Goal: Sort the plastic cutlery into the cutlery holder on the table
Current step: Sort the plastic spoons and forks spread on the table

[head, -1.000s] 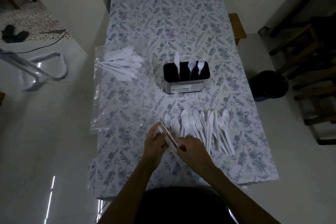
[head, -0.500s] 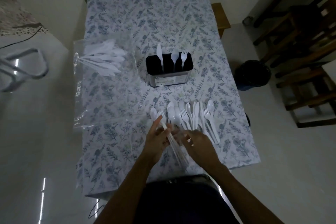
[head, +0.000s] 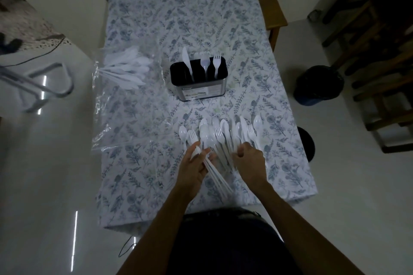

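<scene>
A dark cutlery holder (head: 199, 89) with a metal front stands mid-table, holding a white knife (head: 186, 60), a spoon (head: 204, 63) and a fork (head: 216, 60) in separate slots. A loose pile of white plastic cutlery (head: 220, 134) lies in front of me. My left hand (head: 193, 166) is shut on a bundle of white plastic pieces (head: 215, 177) whose handles point toward me. My right hand (head: 251, 163) rests on the handles of the pile with its fingers curled; whether it grips a piece is hidden.
A clear plastic bag (head: 125, 69) with more white cutlery lies at the table's left edge. The table wears a floral cloth (head: 178, 6). A dark bin (head: 318, 85) and wooden chairs (head: 380, 51) stand to the right, a metal frame (head: 44, 82) to the left.
My right hand has left the bundle and moved right onto the pile. My left hand keeps the bundle. The camera has tilted, shifting the view of the table.
</scene>
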